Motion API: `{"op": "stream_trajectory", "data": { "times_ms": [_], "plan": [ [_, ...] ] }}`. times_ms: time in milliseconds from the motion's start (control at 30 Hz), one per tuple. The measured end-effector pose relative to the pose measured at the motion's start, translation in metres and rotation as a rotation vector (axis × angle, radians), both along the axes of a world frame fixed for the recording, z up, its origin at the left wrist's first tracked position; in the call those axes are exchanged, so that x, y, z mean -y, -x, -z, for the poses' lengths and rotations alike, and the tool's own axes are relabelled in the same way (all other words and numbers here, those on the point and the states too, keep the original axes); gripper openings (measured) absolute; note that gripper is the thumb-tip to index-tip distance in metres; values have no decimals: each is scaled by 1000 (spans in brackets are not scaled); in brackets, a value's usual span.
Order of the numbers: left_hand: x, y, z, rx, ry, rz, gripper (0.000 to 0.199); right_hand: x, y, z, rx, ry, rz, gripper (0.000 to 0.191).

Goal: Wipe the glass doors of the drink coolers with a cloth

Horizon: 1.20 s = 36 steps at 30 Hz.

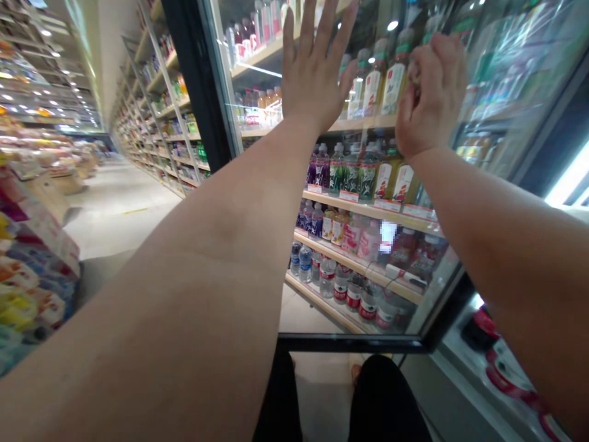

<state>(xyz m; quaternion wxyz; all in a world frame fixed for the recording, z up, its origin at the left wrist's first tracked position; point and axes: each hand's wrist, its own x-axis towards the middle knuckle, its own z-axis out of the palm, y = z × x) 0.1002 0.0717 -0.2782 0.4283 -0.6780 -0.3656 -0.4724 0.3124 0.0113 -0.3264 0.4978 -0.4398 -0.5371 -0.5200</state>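
Glass door [488, 123] seemingly touches the spread left hand [315, 70] and curled right hand [432, 92].

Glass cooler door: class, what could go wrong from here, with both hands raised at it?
The left hand and right hand are up at the glass door. Pressing hard might strain the glass. If the door shifts, the plastic bottles on the shelves behind could perhaps be knocked over.
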Motion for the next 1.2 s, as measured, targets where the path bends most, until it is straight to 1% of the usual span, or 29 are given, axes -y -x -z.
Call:
{"op": "stream_trajectory", "data": {
  "times_ms": [67, 100, 133, 233, 267, 300, 400, 433, 500, 567, 600, 667, 733, 800, 900, 933, 967, 1033, 1100, 1133, 1200],
  "plan": [
    [-8, 0, 0, 3, -44, 12, 68, -2, -2, 0, -185, -74, 6, 42],
    [-12, -1, 0, 8, -66, 19, 67, -2, -3, 0, -226, -76, 15, 43],
    [-17, -1, 0, 8, -89, 30, 67, -2, -3, 0, -208, -51, 27, 44],
    [-30, -2, -2, 4, -172, 76, 67, 1, 0, 4, 23, 102, 57, 45],
    [-34, -3, -2, 8, -195, 84, 68, 2, 1, 5, 49, 119, 58, 45],
    [-37, -3, -3, 12, -219, 90, 67, 2, 2, 5, 22, 111, 61, 45],
    [-43, -5, -2, 33, -284, 83, 64, 3, 2, 7, -149, 39, 91, 49],
    [-43, -5, -2, 41, -299, 78, 63, 2, 2, 7, -151, 31, 104, 51],
    [-40, -6, 0, 40, -320, 75, 62, 2, 1, 9, -57, 46, 106, 50],
    [-34, -6, 0, 43, -292, 75, 61, 0, -2, 10, 45, 59, 73, 49],
    [-31, -6, 0, 45, -248, 80, 62, -2, -5, 10, 46, 48, 50, 48],
    [-22, -5, 0, 55, -106, 100, 66, -7, -12, 10, -51, -17, 15, 48],
    [-13, -4, -1, 53, 26, 139, 70, -12, -17, 9, -154, -82, 9, 50],
    [-4, -3, -2, 46, 100, 166, 72, -12, -16, 10, -132, -72, 6, 51],
    [3, -2, -1, 50, 119, 150, 76, -4, -5, 14, 44, 54, -36, 50],
    [4, -1, 0, 48, 106, 141, 76, -1, -1, 15, 71, 83, -50, 50],
    [5, -1, 0, 45, 81, 138, 75, 1, 3, 15, 61, 94, -56, 50],
    [5, 0, 1, 37, 50, 144, 71, 5, 6, 16, -39, 70, -36, 51],
    [5, 0, 2, 40, 69, 132, 71, 6, 8, 15, -137, 44, 5, 53],
    [5, 0, 2, 46, 93, 114, 72, 7, 8, 15, -154, 49, 18, 54],
    [4, 0, 1, 45, 96, 84, 73, 8, 9, 16, -103, 82, 23, 54]
  ]
}}
